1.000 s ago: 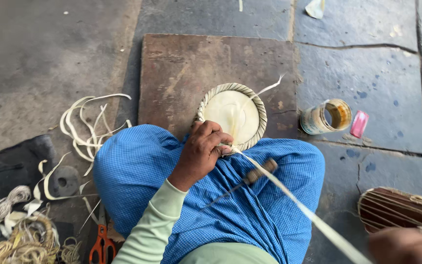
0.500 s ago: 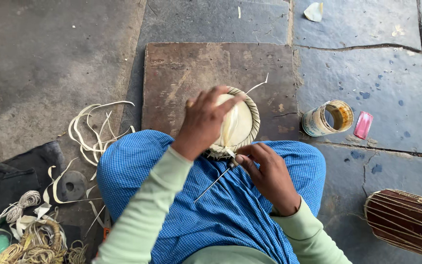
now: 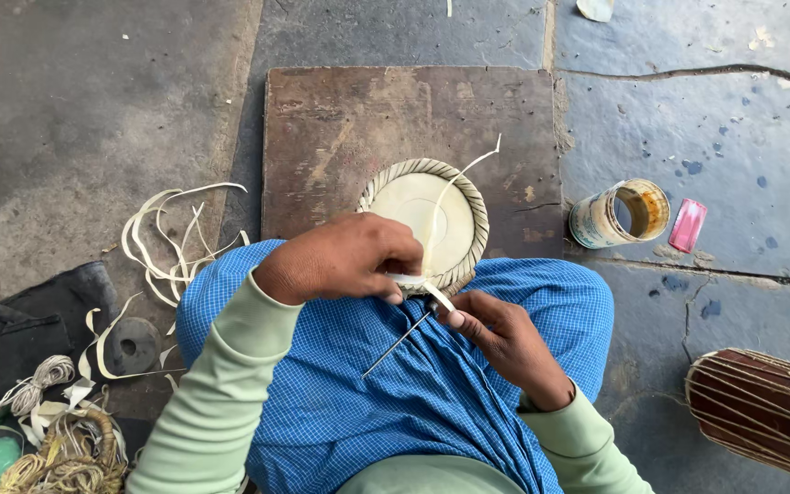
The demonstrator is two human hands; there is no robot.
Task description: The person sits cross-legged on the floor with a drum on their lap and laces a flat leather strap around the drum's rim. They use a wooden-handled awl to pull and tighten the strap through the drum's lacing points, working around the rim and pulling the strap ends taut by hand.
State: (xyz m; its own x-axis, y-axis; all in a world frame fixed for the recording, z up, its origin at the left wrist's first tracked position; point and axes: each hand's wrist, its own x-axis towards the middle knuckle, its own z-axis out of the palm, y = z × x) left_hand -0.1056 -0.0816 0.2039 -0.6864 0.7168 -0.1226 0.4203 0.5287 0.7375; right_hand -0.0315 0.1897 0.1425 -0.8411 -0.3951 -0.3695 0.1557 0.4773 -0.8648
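A round pale disc with a braided strip rim (image 3: pixel 432 222) rests against my knees over a brown wooden board (image 3: pixel 340 119). My left hand (image 3: pixel 345 261) grips the disc's near edge and pinches a pale flat strip (image 3: pixel 441 206) that curves up across the disc. My right hand (image 3: pixel 505 338) holds the strip's near end together with a thin metal needle (image 3: pixel 398 344) that slants down-left over my blue checked cloth (image 3: pixel 413 393).
A tin can (image 3: pixel 619 213) lies on its side right of the board, a pink packet (image 3: pixel 688 225) beside it. A laced drum (image 3: pixel 765 412) is at the lower right. Loose pale strips (image 3: pixel 171 238), a black disc (image 3: pixel 130 345), and cord coils (image 3: pixel 57 448) lie left.
My right hand came back from the far right, where it pulled the strip taut, to the disc's near edge. The strip now loops slack over the disc, and my left hand shifted lower.
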